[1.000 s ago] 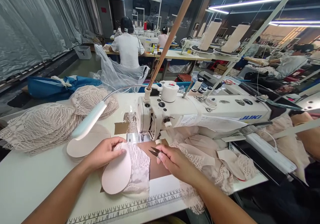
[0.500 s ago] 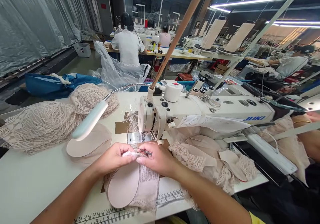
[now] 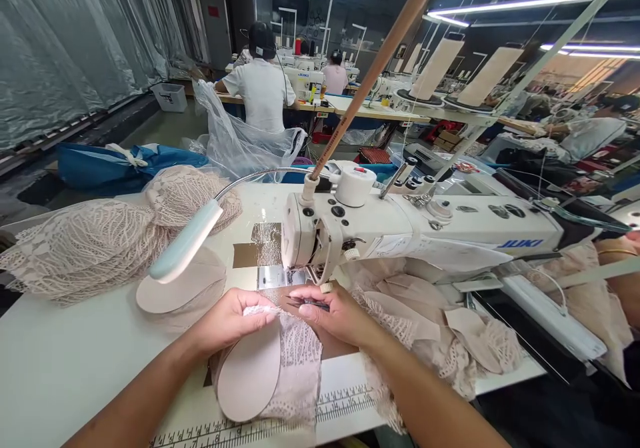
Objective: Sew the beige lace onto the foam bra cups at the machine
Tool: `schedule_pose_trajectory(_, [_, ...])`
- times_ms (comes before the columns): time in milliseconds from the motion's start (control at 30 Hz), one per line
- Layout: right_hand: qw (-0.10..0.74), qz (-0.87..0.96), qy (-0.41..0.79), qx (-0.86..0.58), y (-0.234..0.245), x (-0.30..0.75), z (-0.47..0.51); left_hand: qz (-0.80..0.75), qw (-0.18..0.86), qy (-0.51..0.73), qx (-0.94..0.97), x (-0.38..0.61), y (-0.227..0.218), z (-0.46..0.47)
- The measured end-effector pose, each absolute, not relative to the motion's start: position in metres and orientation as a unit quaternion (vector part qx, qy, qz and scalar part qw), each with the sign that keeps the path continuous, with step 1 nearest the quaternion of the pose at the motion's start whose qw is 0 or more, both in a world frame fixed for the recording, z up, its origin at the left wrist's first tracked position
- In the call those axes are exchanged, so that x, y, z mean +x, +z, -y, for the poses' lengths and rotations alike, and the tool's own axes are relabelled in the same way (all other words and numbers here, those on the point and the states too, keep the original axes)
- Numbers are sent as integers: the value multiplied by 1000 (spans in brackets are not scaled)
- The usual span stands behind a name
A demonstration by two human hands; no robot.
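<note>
My left hand (image 3: 231, 319) pinches the top edge of a pale pink lace piece (image 3: 301, 349), which hangs down over the table edge ruler. A smooth oval bra cup (image 3: 250, 376) lies against the lace, below my left fingers. In my right hand (image 3: 343, 313) is a pair of small dark thread snips (image 3: 316, 303), their tips pointing left toward the lace edge. The fingers partly cover the snips, so whether the blades are apart is hidden. Both hands are just in front of the needle area of a white sewing machine (image 3: 350, 218).
Stacked lace cups (image 3: 90, 248) and a loose cup (image 3: 170, 291) lie on the left, under a bendable lamp (image 3: 187, 241). More lace pieces (image 3: 425, 308) are heaped right of my hands. A printed ruler (image 3: 345, 403) runs along the front edge. A co-worker (image 3: 263, 88) sits ahead.
My right hand has moved right, away from my left hand, and the snips show more. The left hand still pinches the lace. The whole view has shifted slightly.
</note>
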State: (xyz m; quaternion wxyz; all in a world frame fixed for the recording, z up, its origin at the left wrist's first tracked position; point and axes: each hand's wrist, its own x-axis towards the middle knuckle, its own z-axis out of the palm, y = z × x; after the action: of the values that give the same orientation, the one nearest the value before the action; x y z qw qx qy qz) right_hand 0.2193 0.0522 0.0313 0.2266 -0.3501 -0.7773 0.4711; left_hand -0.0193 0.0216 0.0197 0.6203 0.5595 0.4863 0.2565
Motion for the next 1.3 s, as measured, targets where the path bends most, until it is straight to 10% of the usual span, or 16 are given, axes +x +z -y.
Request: schedule_pose_trajectory(1300, [176, 744, 520, -380, 12, 185, -45, -482, 545, 205, 655, -33, 42, -14])
